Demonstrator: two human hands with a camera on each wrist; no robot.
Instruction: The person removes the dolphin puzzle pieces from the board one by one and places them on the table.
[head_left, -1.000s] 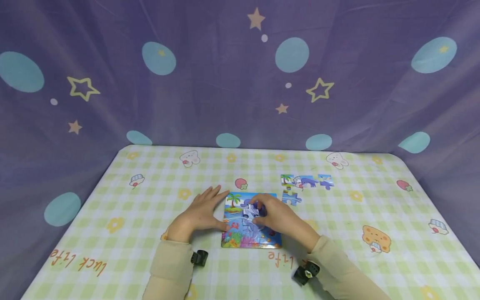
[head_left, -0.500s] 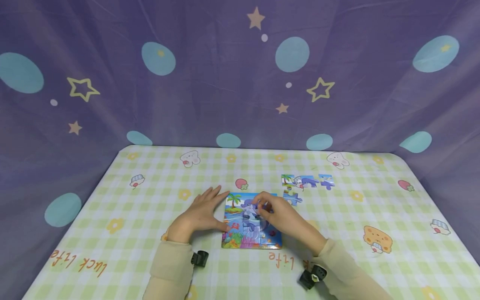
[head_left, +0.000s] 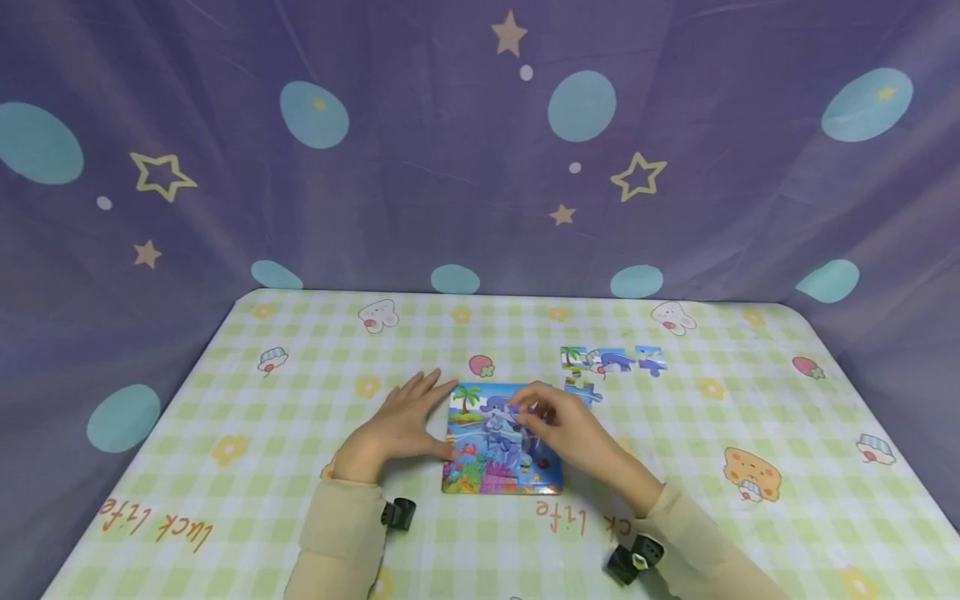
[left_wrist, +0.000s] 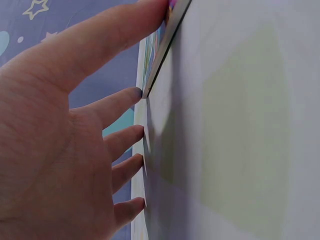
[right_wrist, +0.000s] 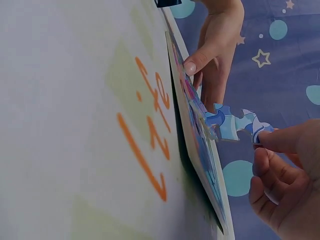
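Note:
A dolphin jigsaw puzzle with a palm tree and sea plants lies in its flat board on the table. My right hand is over its right half and pinches a blue-and-white puzzle piece between thumb and finger. In the right wrist view this piece stands up at an angle, its far end at the puzzle's surface. My left hand rests at the board's left side with fingers spread. Its thumb lies on the board's edge, while the index fingertip is at the corner.
Several loose puzzle pieces lie behind and right of the board: a palm-tree piece, a purple-blue dolphin piece, a sky-blue piece and a blue piece. A green checked cloth covers the table; a purple curtain hangs behind.
My right hand has shifted slightly to the right while pinching the puzzle piece, showing more of the dolphin picture. My left hand has stayed in place.

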